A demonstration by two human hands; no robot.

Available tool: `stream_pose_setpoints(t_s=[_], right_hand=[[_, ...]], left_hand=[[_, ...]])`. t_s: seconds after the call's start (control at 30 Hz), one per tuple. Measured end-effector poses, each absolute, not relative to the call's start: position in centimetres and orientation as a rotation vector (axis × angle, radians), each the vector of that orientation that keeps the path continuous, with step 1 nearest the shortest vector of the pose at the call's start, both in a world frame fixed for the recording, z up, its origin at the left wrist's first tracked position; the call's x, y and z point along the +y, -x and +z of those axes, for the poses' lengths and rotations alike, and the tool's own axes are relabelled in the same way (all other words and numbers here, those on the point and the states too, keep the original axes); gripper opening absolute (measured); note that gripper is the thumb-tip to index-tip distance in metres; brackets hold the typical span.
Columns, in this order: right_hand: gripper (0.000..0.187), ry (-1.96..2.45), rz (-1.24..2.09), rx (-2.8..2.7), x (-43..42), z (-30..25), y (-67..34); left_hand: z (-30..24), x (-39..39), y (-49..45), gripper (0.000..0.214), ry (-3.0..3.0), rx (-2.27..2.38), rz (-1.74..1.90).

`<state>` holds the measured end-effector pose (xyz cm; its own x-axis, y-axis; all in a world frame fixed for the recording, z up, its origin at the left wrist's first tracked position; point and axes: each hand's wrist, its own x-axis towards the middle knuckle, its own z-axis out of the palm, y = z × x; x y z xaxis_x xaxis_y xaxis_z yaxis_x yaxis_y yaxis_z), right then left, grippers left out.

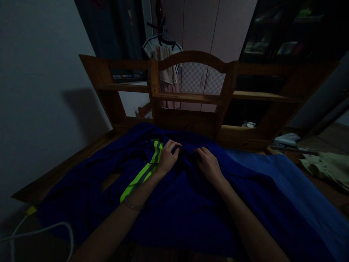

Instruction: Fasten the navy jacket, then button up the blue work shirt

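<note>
A dark blue work garment [174,211] with a yellow-green and grey reflective strip [139,178] lies spread over a wooden surface. My left hand [169,155] pinches a fold of the cloth near its upper middle, just right of the strip. A short way to the right, my right hand [208,163] has its fingers curled onto the same garment, gripping the cloth. Between the two hands the fabric is slightly raised. Exactly which part of the garment the fingertips hold is too dark to make out.
A wooden headboard with shelves [191,97] stands behind the garment. Lighter blue cloth [261,163] lies to the right, near a pale crumpled cloth [324,167]. A white cable [43,229] loops at the lower left. Clothes on a hanger [165,54] hang beyond the headboard.
</note>
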<state>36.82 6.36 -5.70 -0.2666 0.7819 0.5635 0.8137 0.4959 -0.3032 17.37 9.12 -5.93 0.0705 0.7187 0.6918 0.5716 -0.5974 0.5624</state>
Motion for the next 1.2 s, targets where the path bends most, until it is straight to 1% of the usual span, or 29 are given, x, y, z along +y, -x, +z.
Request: stream_pose_setpoints(t_s=[0.1, 0.27, 0.33, 0.43, 0.5, 0.57, 0.63, 0.73, 0.83, 0.93, 1.07, 1.2], right_hand=[[0.039, 1.333, -0.124, -2.102, 6.3, -4.2, -38.6], [0.037, 1.339, 0.032, -2.211, 6.3, -2.6, -42.0], [0.039, 1.301, 0.108, -2.248, 6.1, -2.4, -42.5], [0.036, 1.224, 0.194, -2.298, 5.6, -2.5, -41.8], [0.035, 1.199, 0.174, -2.329, 5.2, -2.8, -40.5], [0.035, 1.188, 0.097, -2.345, 5.0, -3.5, -39.0], [0.034, 1.192, 0.035, -2.320, 5.1, -4.4, -37.8], [0.027, 1.234, 0.036, -2.183, 5.2, -5.7, -36.8], [0.023, 1.214, 0.102, -2.055, 5.2, -6.1, -36.9], [0.023, 1.131, 0.233, -1.908, 5.2, -5.6, -37.6], [0.025, 1.097, 0.486, -1.691, 5.8, -4.7, -38.6], [0.033, 1.142, 0.778, -1.512, 6.5, -4.9, -39.4]], left_hand=[[-6.1, 9.6, -17.1, 0.012, -2.108, 1.418, 1.627], [-7.0, 11.2, -16.1, 0.012, -1.910, 1.475, 1.705], [-7.7, 12.1, -15.2, 0.012, -1.733, 1.501, 1.802], [-9.0, 13.8, -13.4, 0.015, -1.273, 1.565, 2.035], [-9.8, 14.8, -12.4, 0.016, -1.025, 1.567, 2.119], [-10.0, 15.0, -12.1, 0.018, -0.971, 1.553, 2.146], [-9.3, 14.3, -12.4, 0.024, -1.097, 1.559, 2.175], [-6.8, 11.6, -14.2, 0.034, -1.543, 1.578, 2.176], [-4.6, 8.9, -16.3, 0.030, -2.136, 1.424, 1.912], [-4.1, 7.8, -17.7, 0.024, -2.543, 1.197, 1.570], [-5.0, 8.5, -18.1, 0.027, -2.717, 1.086, 1.346], [-5.2, 8.5, -18.2, 0.022, -2.757, 1.138, 1.338]])
